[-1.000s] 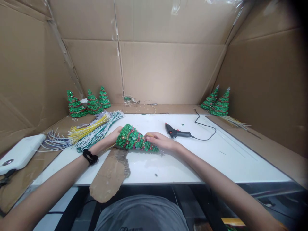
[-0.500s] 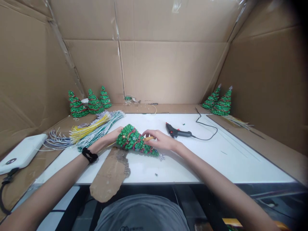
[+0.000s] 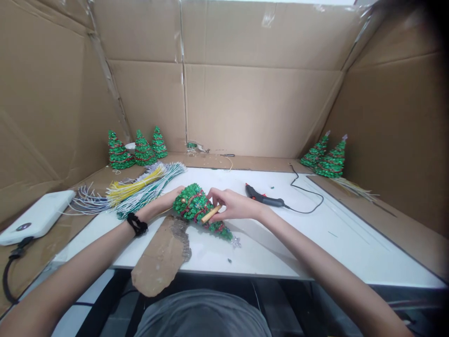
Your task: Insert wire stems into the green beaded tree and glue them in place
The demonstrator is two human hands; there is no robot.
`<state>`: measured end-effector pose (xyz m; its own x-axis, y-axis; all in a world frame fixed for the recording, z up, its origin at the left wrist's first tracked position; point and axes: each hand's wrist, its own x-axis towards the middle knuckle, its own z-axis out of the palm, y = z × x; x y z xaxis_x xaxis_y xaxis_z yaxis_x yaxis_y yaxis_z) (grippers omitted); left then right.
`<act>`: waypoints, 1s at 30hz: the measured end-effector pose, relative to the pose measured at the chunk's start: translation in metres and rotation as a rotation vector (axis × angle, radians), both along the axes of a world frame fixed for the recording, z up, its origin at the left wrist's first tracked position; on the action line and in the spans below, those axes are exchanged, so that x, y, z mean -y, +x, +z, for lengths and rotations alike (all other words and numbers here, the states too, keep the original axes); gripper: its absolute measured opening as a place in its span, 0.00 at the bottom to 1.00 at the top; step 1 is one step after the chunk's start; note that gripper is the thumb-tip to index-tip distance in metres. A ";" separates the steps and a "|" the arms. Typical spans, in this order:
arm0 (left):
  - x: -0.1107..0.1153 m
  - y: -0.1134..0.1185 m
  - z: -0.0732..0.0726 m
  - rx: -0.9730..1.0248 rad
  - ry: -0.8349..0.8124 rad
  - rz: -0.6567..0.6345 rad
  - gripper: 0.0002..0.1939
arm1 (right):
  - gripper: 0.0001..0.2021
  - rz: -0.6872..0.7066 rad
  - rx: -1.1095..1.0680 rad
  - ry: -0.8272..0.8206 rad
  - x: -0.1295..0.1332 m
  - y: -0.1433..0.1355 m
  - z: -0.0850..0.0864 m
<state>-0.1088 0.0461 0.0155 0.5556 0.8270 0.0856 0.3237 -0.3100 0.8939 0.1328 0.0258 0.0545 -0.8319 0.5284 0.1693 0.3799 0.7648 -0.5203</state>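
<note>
A green beaded Christmas tree (image 3: 190,202) with red garland lies tilted on its side over the white board, its clear star (image 3: 236,242) pointing right and toward me. My left hand (image 3: 174,195) grips it from behind at the wide base, and the fingers are hidden by the tree. Between the thumb and fingers of my right hand (image 3: 229,204) is a short tan stick (image 3: 211,214), held across the middle of the tree. Whether the stick touches the beads I cannot tell.
Under the tree lies a torn cardboard piece (image 3: 159,262). A glue gun (image 3: 264,196) rests to the right, its cord trailing back. Bundled wires (image 3: 140,189) and a white power bank (image 3: 38,216) are at left. More beaded trees stand at back left (image 3: 121,152) and right (image 3: 331,159).
My right hand has turned the tan stick, so more of it shows, slanting down to the left. The tree's tip has dipped slightly toward me. The camera view has shifted a little.
</note>
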 end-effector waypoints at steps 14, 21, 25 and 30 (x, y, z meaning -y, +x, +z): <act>-0.010 -0.010 -0.021 0.119 0.018 0.120 0.13 | 0.19 0.071 0.050 -0.188 -0.009 -0.003 -0.001; -0.006 -0.004 -0.013 0.135 -0.057 0.069 0.12 | 0.20 0.099 0.136 -0.227 -0.017 -0.011 0.008; -0.002 -0.006 -0.013 0.139 -0.092 0.107 0.11 | 0.20 0.080 0.089 -0.206 -0.014 -0.011 0.005; -0.003 -0.007 -0.016 0.160 -0.121 0.132 0.13 | 0.21 0.076 0.067 -0.187 -0.011 -0.011 0.002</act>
<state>-0.1162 0.0487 -0.0007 0.4295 0.9011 0.0592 0.2057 -0.1614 0.9652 0.1222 0.0365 0.0564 -0.8766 0.4809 0.0174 0.3633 0.6852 -0.6312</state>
